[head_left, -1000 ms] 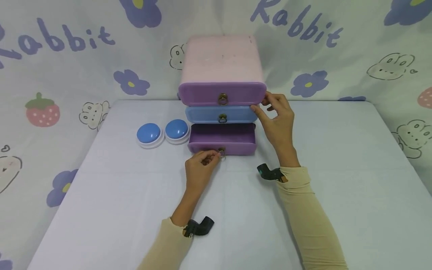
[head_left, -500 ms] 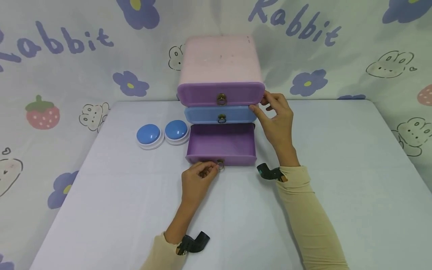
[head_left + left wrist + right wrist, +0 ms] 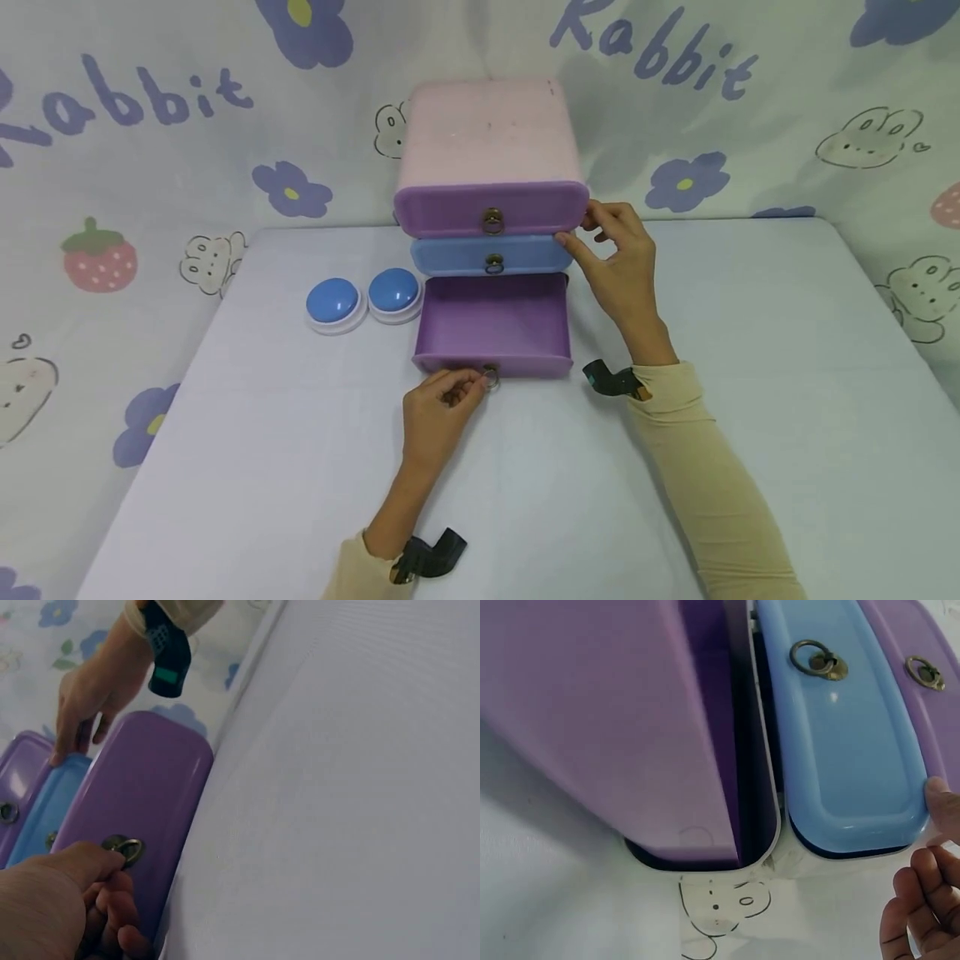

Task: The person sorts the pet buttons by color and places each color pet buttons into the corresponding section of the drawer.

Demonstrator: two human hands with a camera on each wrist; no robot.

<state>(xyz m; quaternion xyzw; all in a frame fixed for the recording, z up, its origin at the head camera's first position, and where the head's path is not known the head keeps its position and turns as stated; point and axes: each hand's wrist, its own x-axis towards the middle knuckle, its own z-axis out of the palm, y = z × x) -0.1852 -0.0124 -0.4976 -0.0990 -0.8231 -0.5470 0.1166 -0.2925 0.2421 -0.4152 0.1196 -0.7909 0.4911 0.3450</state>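
A small drawer cabinet [image 3: 487, 133] with a pink top stands at the back of the table. Its lowest purple drawer [image 3: 492, 321] is pulled out, and its visible inside holds nothing. My left hand [image 3: 435, 421] pinches the metal ring pull [image 3: 129, 849] on that drawer's front between thumb and fingers. At the cabinet's right side, my right hand [image 3: 622, 262] holds the edge, thumb at the end of the blue middle drawer [image 3: 847, 727], fingers curled beside the side wall. The blue drawer and the purple top drawer [image 3: 442, 210] sit in the cabinet.
Left of the cabinet, two blue push buttons [image 3: 332, 300] on white bases stand side by side. A white cloth covers the table [image 3: 780, 400]. Behind it hangs a printed backdrop [image 3: 780, 125] with flowers and rabbits.
The lowest drawer has slid out toward me, with my left hand drawing its ring pull. My right hand has stayed at the cabinet's right edge.
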